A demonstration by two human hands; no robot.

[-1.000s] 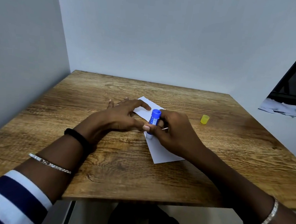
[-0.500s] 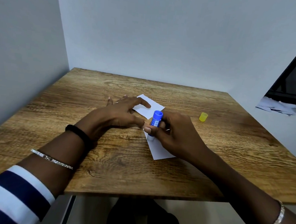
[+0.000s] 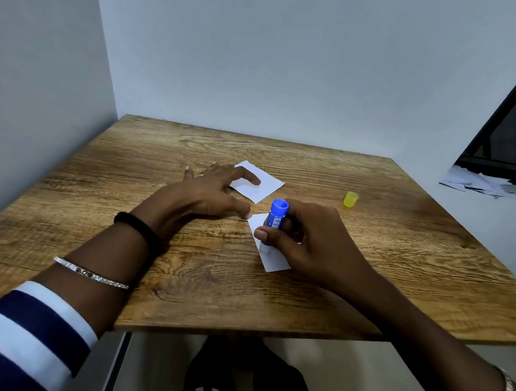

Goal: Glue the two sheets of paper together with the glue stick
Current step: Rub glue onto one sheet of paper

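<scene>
Two sheets of white paper lie apart on the wooden table, with the glue stick at the near one. The glue stick has a blue body, stands almost upright with its blue base uppermost, and its pale lower end touches the near sheet close to that sheet's left edge.

The right hand grips the glue stick, fingers curled round the barrel from the right and the thumb pressed across its front.

The far sheet lies just beyond the glue stick, slightly to its left, with bare wood showing between the two sheets.

The left hand lies to the left of the glue stick, fingers spread and straight, holding nothing. Its index finger rests on the far sheet; its thumb tip touches the upper left corner of the near sheet.

The yellow cap stands on the table well to the right of the glue stick and slightly beyond it.

The left forearm carries a black wristband, a silver bracelet and a navy-and-white striped sleeve.
</scene>
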